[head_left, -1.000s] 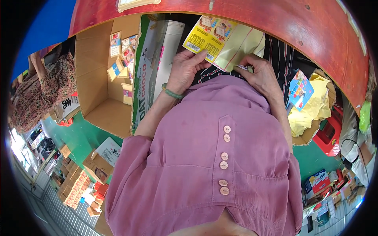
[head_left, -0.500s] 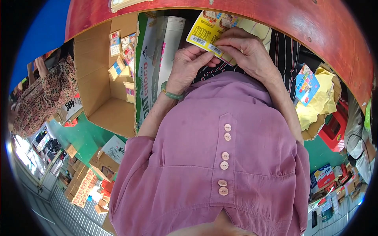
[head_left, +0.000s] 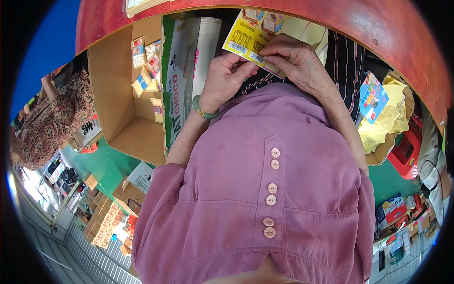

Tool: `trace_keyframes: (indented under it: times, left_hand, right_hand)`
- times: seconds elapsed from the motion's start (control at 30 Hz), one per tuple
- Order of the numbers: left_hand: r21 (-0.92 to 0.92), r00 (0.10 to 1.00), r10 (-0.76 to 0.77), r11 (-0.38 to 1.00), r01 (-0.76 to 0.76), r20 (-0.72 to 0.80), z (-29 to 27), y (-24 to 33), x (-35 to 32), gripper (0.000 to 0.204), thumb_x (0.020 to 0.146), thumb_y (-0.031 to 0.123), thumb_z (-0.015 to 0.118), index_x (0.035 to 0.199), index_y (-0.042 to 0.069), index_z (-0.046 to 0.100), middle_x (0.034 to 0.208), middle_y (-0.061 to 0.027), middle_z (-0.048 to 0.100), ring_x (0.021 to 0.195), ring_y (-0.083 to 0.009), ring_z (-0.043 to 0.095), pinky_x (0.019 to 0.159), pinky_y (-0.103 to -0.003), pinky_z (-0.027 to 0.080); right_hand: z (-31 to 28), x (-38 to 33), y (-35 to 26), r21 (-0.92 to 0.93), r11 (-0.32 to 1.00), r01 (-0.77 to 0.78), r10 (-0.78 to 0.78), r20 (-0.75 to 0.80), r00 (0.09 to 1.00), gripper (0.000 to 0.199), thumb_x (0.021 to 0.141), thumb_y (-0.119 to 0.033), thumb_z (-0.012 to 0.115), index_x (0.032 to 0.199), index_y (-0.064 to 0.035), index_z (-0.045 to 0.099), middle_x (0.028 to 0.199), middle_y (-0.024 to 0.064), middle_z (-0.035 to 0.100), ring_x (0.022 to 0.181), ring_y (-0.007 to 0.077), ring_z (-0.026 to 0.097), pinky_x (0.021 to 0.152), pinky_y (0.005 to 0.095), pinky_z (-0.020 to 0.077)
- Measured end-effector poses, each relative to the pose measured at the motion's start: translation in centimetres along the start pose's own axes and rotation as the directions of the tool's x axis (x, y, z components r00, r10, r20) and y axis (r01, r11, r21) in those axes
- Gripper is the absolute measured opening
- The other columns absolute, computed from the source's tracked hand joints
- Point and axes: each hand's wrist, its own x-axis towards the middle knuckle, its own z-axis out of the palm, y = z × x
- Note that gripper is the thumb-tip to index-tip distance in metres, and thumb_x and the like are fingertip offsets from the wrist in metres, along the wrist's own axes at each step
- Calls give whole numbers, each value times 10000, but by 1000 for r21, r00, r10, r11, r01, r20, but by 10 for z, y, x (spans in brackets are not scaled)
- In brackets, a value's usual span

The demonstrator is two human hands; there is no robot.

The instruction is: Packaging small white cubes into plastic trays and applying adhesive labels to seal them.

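A yellow printed card sheet [head_left: 244, 39] with pictures and barcodes lies tilted over my lap, just below the red tabletop's edge. My left hand [head_left: 226, 78], with a green bead bracelet on the wrist, has thumb and fingers closed at the sheet's lower edge. On the sheet's right part, my right hand [head_left: 299, 61] pinches with thumb and forefinger near a barcode. Its fingers cover part of the print, and whether something small is between them cannot be made out. A pale yellow sheet [head_left: 309, 34] shows behind the right hand.
Beyond my hands curves the red tabletop [head_left: 373, 35]. On the left, an open cardboard box [head_left: 111, 85] holds several small packs [head_left: 142, 83], beside a green-and-white carton [head_left: 178, 90]. On the right are crumpled yellow paper [head_left: 388, 113], a blue printed card [head_left: 372, 97] and a red plastic object [head_left: 407, 151].
Both hands keep nearly the same hold on the sheet. The whole view has shifted slightly, and the fingers have barely moved.
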Motion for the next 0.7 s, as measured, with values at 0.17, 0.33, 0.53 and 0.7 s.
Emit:
trace_keyframes:
  times: [0.17,0.33,0.53,0.7]
  left_hand:
    - [33,998,27,999,-29,50,-2,3,-2,154,871,52,631,1006,-18,661,870,-82,692,770,-116,669,694,-229,545]
    - [112,994,42,992,-54,102,-5,11,-1,158,887,57,618,1007,-38,656,873,-100,694,780,-140,670,710,-247,553]
    - [57,993,69,996,-75,96,0,17,-1,120,873,38,607,948,-30,673,808,-85,694,756,-120,670,680,-234,545]
    - [276,992,96,954,-115,83,6,25,-2,115,893,23,582,951,-37,660,835,-80,695,748,-125,666,682,-235,539]
  right_hand:
    - [0,-4,-1,2,998,-63,62,21,998,155,848,-44,610,979,10,672,931,77,630,883,171,604,822,267,476]
    - [2,-7,-5,55,998,-41,43,-33,999,173,796,-72,677,953,1,680,861,97,649,806,232,646,717,305,513]
    - [1,-10,-12,4,999,-48,48,-34,998,157,813,-34,653,962,10,675,876,86,647,807,193,641,716,279,514]
    - [1,-10,-11,-69,998,12,-15,-43,999,141,817,-3,647,954,25,664,885,96,645,817,187,640,724,279,517]
